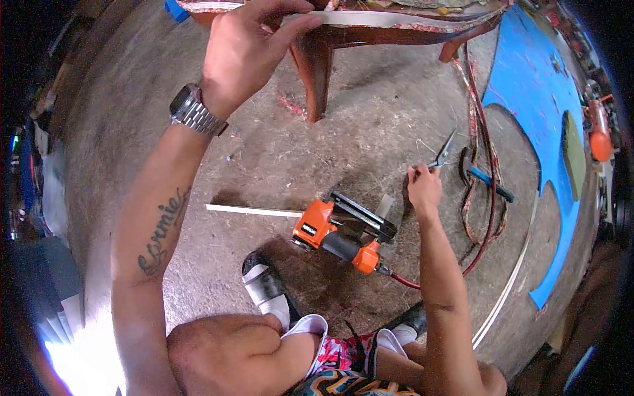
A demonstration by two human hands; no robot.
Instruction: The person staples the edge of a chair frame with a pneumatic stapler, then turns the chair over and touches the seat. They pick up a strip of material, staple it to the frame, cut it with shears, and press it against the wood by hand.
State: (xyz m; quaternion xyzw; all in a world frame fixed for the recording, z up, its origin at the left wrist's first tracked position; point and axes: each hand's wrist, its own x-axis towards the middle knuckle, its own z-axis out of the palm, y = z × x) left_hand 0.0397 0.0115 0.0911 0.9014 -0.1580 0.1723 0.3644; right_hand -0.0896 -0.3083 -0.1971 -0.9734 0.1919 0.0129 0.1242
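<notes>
Concrete floor (pixel 370 125): my left hand (pixel 247 46) grips the chair's trim (pixel 370 20) far off; my right hand (pixel 422 188) closes on scissors (pixel 441 153), stapler (pixel 337 234) near. Cutting looks next, needing a steady strip.

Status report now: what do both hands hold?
Left hand grips white trim strip on chair frame edge. Right hand picks up scissors from floor. Orange staple gun lies between, on floor; hammer beside scissors.
</notes>
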